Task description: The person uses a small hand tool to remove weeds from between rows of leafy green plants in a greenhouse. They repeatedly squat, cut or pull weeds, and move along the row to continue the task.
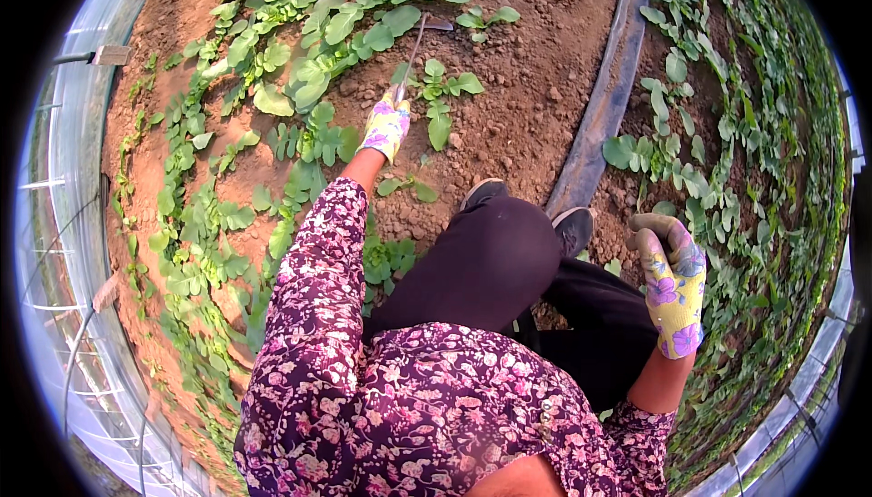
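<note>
My left hand (387, 125), in a yellow glove with purple flowers, reaches forward and grips a small hand hoe (413, 54). The hoe's thin metal shaft points away from me, its flat blade (439, 23) at the soil between leafy plants. A leafy green seedling (439, 88) grows just right of the hoe. On my right side, my right hand (671, 286) wears a matching glove with soil-stained fingertips. Its fingers are curled, thumb and forefinger close together, near the leaves of the right-hand row; whether anything small is pinched there is unclear.
A flattened dark plastic hose or strip (606, 88) runs lengthwise over the brown soil (524, 81). Dense plant rows (742, 122) stand right, more greens (204, 224) left. Clear plastic sheeting (82, 156) curves along the left edge. My shoes (574, 228) are near the strip.
</note>
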Available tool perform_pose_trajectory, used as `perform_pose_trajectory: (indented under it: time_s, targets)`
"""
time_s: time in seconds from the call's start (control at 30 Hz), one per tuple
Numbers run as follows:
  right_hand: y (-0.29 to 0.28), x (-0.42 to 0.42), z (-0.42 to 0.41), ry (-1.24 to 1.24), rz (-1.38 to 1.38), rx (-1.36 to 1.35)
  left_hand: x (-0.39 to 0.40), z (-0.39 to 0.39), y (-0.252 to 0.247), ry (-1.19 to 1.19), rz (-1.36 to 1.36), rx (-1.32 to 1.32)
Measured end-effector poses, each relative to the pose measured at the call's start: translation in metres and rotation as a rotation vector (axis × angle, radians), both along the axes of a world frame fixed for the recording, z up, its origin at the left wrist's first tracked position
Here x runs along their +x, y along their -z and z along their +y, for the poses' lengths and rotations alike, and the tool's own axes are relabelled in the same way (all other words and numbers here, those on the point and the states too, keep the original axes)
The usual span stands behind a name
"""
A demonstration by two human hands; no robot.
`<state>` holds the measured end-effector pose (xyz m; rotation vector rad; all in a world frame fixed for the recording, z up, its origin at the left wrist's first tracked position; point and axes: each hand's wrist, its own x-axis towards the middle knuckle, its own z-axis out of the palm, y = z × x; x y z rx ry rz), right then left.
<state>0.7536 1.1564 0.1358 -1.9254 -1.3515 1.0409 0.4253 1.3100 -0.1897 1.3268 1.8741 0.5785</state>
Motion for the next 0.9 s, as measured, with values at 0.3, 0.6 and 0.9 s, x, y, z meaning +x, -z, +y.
perform_pose_trajectory:
  time_s: [0.3, 0.6, 0.9]
  targets:
    - [-0.008, -0.005, -0.002, -0.009, -0.01, 0.037, 0.031, 0.099, -0.018, 0.079, 0.091, -0.03]
    - [-0.019, -0.01, -0.001, -0.017, -0.043, 0.034, 0.023, 0.079, -0.024, 0.085, 0.119, -0.179]
    - [-0.009, -0.011, 0.008, -0.083, -0.072, 0.064, -0.034, -0.006, -0.009, 0.08, 0.19, -0.168]
